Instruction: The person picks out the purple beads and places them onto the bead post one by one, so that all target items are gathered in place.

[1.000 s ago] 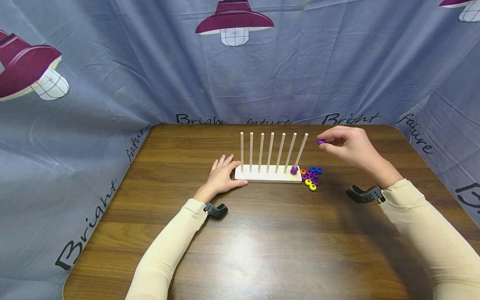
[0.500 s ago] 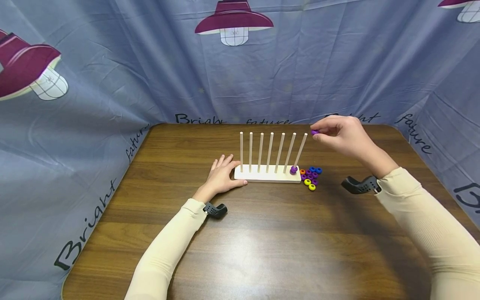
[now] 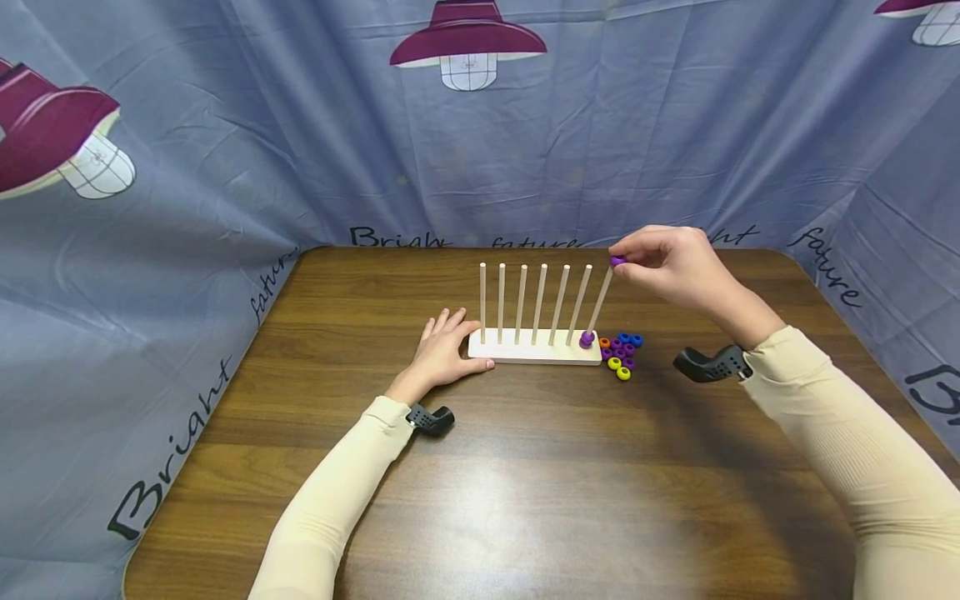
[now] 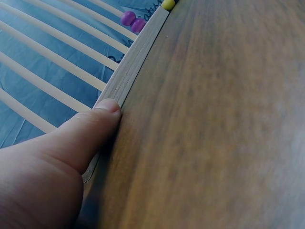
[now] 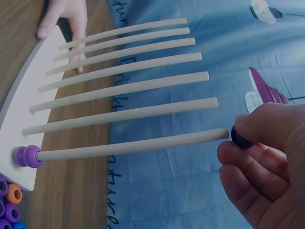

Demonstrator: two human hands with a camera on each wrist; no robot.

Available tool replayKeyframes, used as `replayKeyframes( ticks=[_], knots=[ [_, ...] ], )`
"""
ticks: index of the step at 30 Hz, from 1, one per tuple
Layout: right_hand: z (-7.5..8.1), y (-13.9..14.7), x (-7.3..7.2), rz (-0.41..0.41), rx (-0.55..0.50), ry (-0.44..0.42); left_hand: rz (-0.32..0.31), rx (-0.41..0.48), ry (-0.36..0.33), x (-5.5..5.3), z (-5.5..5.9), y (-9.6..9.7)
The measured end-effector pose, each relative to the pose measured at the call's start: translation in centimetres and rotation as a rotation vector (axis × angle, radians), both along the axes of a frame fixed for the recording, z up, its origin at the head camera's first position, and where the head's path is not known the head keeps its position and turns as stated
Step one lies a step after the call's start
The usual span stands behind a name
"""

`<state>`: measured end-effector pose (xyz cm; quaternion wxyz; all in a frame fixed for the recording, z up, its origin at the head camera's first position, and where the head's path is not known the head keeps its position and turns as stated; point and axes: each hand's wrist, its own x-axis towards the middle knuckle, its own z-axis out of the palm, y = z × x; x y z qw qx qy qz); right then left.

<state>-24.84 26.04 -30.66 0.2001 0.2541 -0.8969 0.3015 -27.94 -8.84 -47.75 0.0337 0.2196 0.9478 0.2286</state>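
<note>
A pale wooden peg rack (image 3: 536,357) stands on the table with several upright pegs in a row. Two purple beads (image 5: 27,156) are stacked at the foot of its rightmost peg. My left hand (image 3: 442,350) holds the rack's left end, thumb (image 4: 107,106) along the near side and index finger at the far side. Between thumb and fingers my right hand (image 3: 678,265) pinches another purple bead (image 5: 241,138). That bead is right at the tip of the rightmost peg (image 5: 143,144); whether the peg has entered its hole I cannot tell.
Loose beads lie against the rack's right end: purple beads (image 3: 628,350), blue beads (image 3: 636,341), yellow beads (image 3: 623,374) and an orange bead (image 5: 14,193). The brown wooden table (image 3: 480,467) reaches back to a blue curtain (image 3: 480,167).
My right hand has moved left and up with the purple bead, from right of the rack to the rightmost peg's tip. My left hand and the rack have stayed put.
</note>
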Motion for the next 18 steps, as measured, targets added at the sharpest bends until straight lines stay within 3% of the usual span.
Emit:
replayKeyframes(
  ticks=[18],
  knots=[
    [-0.18,-0.32,-0.17,0.014,0.028,0.026,0.000,0.007,-0.005,0.02,0.15,0.04]
  ],
)
